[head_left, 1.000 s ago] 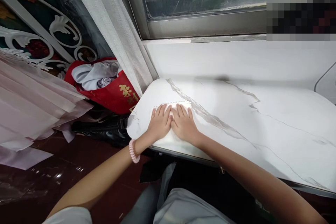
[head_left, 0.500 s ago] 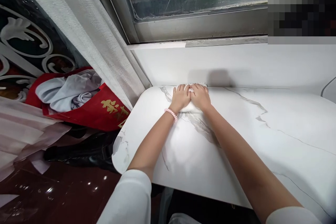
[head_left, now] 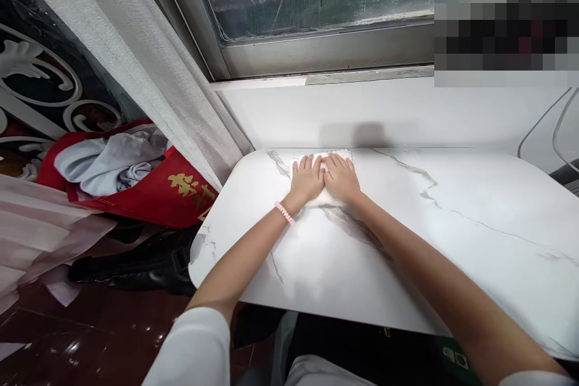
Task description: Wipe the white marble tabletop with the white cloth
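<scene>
A folded white cloth (head_left: 322,198) lies on the white marble-patterned table (head_left: 280,235), close to its far edge by the wall. My left hand (head_left: 308,181) rests palm down on the left part of the cloth, its fingers stretched forward. Beside it, my right hand (head_left: 340,177) lies on the right part, open and flat as well. The thumbs meet or nearly meet in the middle. A pink coiled band (head_left: 284,213) circles my left wrist. Much of the cloth is hidden under both hands.
To the left hangs a white curtain (head_left: 149,60). Past it sits a red bag (head_left: 181,193) with pale grey fabric (head_left: 108,160) inside, above a black leather-like item (head_left: 131,268). A metal-framed window (head_left: 325,57) is ahead; cables (head_left: 538,123) hang at the right.
Both hands have come slightly back from the wall with the cloth, and more of its far edge shows. The view has shifted a little to the right.
</scene>
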`<action>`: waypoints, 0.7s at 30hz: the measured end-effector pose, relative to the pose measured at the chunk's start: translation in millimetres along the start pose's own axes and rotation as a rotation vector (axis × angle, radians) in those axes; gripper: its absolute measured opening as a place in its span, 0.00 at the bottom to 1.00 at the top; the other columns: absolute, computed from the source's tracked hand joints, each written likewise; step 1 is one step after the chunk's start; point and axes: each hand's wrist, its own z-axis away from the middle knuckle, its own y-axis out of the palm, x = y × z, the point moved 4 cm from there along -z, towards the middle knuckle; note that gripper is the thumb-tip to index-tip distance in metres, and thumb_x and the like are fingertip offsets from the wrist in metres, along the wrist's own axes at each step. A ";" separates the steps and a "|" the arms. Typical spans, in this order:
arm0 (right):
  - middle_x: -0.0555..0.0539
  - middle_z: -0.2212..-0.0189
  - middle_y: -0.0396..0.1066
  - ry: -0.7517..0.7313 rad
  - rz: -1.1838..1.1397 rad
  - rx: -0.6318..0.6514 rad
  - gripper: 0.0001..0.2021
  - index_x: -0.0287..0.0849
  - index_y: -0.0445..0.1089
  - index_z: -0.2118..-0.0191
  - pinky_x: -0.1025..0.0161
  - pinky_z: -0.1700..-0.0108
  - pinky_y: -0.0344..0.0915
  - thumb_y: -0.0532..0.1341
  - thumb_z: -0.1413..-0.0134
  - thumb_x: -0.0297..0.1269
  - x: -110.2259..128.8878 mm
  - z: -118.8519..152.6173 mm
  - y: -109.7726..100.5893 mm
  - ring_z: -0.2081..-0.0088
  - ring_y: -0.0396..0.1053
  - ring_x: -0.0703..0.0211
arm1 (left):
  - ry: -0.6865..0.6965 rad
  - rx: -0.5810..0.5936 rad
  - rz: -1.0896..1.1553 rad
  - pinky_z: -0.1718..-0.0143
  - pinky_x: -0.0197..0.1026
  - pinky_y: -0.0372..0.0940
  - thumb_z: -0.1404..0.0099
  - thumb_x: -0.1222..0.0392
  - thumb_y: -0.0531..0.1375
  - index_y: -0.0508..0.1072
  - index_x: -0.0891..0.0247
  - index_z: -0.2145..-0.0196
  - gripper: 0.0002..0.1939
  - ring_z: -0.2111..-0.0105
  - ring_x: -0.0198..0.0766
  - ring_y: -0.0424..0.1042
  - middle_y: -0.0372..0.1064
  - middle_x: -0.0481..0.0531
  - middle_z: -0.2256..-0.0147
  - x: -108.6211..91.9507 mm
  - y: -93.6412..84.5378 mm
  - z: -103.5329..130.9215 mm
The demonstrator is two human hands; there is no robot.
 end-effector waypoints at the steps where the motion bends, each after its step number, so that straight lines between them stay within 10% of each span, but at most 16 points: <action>1: 0.41 0.34 0.55 -0.003 0.004 0.011 0.24 0.38 0.60 0.39 0.47 0.34 0.41 0.44 0.39 0.31 0.9 14.2 -2.6 0.33 0.48 0.53 | 0.006 0.000 0.003 0.36 0.60 0.47 0.27 0.58 0.43 0.58 0.64 0.37 0.24 0.35 0.50 0.51 0.54 0.61 0.35 -5.6 -1.3 12.8; 13: 0.41 0.33 0.52 -0.149 0.017 0.065 0.28 0.40 0.60 0.36 0.44 0.32 0.43 0.45 0.41 0.35 -5.4 199.7 -43.6 0.32 0.46 0.52 | 0.189 0.068 0.138 0.35 0.69 0.39 0.29 0.54 0.44 0.49 0.66 0.32 0.30 0.32 0.56 0.35 0.43 0.65 0.32 -86.7 -19.2 178.6; 21: 0.43 0.32 0.49 -0.097 0.051 0.063 0.29 0.39 0.52 0.32 0.44 0.32 0.43 0.43 0.38 0.38 -27.5 197.3 -45.0 0.31 0.43 0.53 | 0.251 0.128 0.168 0.34 0.63 0.42 0.29 0.55 0.45 0.52 0.64 0.33 0.28 0.32 0.52 0.40 0.46 0.62 0.33 -96.3 -14.6 157.7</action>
